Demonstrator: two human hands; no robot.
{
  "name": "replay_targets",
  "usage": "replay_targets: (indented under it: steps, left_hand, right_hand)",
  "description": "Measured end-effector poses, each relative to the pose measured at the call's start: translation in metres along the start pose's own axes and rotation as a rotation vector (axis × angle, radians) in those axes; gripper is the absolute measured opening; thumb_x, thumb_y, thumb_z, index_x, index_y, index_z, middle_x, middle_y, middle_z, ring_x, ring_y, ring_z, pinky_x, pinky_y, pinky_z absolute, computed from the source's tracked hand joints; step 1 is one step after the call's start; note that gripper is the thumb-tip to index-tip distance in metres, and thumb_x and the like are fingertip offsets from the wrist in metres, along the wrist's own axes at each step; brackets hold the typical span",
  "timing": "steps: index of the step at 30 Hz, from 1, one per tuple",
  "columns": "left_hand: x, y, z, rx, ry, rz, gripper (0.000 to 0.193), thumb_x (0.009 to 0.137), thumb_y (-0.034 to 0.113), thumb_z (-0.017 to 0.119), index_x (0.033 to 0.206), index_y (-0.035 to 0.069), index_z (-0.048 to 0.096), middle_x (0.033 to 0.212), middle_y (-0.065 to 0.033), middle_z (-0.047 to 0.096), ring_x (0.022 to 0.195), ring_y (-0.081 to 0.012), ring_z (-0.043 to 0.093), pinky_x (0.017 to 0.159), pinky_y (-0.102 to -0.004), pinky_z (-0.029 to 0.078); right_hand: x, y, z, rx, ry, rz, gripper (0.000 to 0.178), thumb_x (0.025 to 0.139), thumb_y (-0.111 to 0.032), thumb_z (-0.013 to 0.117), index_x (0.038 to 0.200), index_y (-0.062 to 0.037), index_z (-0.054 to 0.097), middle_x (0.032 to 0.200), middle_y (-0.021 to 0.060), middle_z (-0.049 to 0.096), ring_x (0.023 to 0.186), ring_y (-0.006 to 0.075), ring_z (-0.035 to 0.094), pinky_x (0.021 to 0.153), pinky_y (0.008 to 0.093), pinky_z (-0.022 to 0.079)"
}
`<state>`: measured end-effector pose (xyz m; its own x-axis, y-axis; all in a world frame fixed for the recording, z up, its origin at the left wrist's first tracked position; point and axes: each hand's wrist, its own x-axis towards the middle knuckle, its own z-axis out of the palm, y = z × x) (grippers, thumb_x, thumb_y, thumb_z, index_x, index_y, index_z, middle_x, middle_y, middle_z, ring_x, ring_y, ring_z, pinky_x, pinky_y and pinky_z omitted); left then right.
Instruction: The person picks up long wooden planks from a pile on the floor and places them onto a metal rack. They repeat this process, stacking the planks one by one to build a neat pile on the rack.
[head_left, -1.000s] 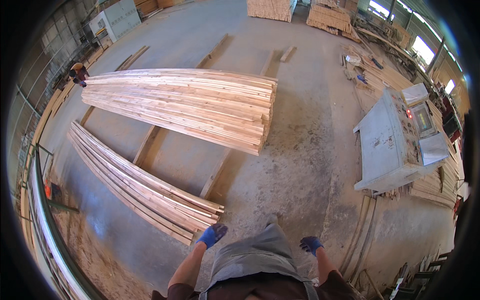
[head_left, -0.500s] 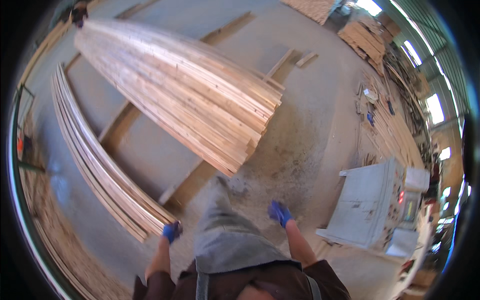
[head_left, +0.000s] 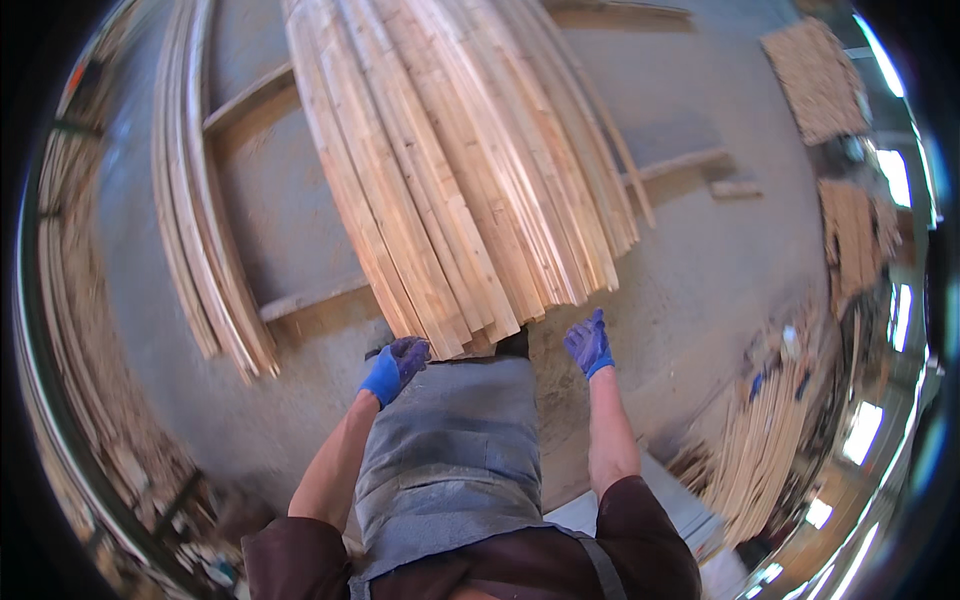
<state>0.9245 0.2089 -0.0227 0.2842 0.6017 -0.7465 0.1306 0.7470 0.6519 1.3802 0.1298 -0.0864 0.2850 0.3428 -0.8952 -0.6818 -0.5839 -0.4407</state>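
Reaching toward the near end of the big stack of pale boards [head_left: 470, 170], both hands in blue gloves hang just short of the cut ends. The left hand [head_left: 393, 368] is at the stack's near left corner, its fingers curled loosely downward, gripping nothing; whether its fingertips touch the lowest board ends cannot be told. The right hand [head_left: 590, 343] is just below the stack's near right corner, fingers held together and pointing up at the board ends, empty and clear of the wood. The stack itself rests on wooden bearers [head_left: 310, 303] laid across the concrete floor [head_left: 720, 260], its near end right in front of the person's grey apron [head_left: 450, 450]. Left of the stack lies a lower, thinner bundle of long boards [head_left: 200, 220]. Well off to the stack's right, a loose heap of narrow slats [head_left: 770, 440] sits on the floor.
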Motion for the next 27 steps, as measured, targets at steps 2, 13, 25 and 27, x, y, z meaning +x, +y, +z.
replay_targets:
  steps: [2, 13, 25, 27]
  left_hand:
    - [-0.003, -0.024, 0.026, 0.019, 0.164, 0.041, 0.034, 0.102, 0.032, 0.062, 0.113, 0.0, 0.069, 0.092, -0.0056, 0.071, 0.08, -0.0134, 0.065, 0.074, -0.0295, 0.054]
    - [0.008, -0.054, 0.171, -0.157, 0.104, -0.203, 0.036, 0.102, 0.034, 0.062, 0.113, 0.0, 0.068, 0.096, -0.0044, 0.07, 0.085, -0.0114, 0.062, 0.079, -0.0284, 0.052]
    - [0.222, -0.018, 0.244, 0.006, 0.033, 0.023, 0.092, 0.081, 0.052, 0.082, 0.14, -0.007, 0.045, 0.132, -0.0283, 0.06, 0.122, -0.0332, 0.062, 0.103, -0.0401, 0.049]
    - [0.235, -0.019, 0.249, -0.048, 0.002, -0.01, 0.095, 0.078, 0.049, 0.084, 0.141, -0.009, 0.043, 0.131, -0.0296, 0.061, 0.122, -0.036, 0.061, 0.103, -0.0428, 0.049]
  right_hand:
    - [0.046, -0.005, 0.007, 0.022, -0.067, 0.089, 0.119, 0.084, -0.08, 0.057, 0.162, -0.0026, 0.01, 0.168, 0.0208, 0.016, 0.154, 0.0364, 0.021, 0.122, 0.0533, 0.024]
    - [0.111, -0.002, 0.008, 0.088, -0.197, 0.285, 0.129, 0.08, -0.078, 0.064, 0.159, 0.0056, 0.004, 0.165, 0.0239, 0.021, 0.153, 0.033, 0.024, 0.123, 0.0494, 0.025]
    - [0.09, 0.0, 0.028, -0.051, -0.182, 0.226, 0.069, 0.095, -0.068, 0.054, 0.142, -0.0161, 0.053, 0.144, 0.0098, 0.055, 0.131, 0.0279, 0.05, 0.112, 0.0466, 0.037]
    - [0.091, 0.002, 0.032, -0.045, -0.236, 0.2, 0.063, 0.097, -0.065, 0.052, 0.144, -0.0222, 0.051, 0.146, 0.0083, 0.053, 0.134, 0.0291, 0.049, 0.113, 0.049, 0.036]
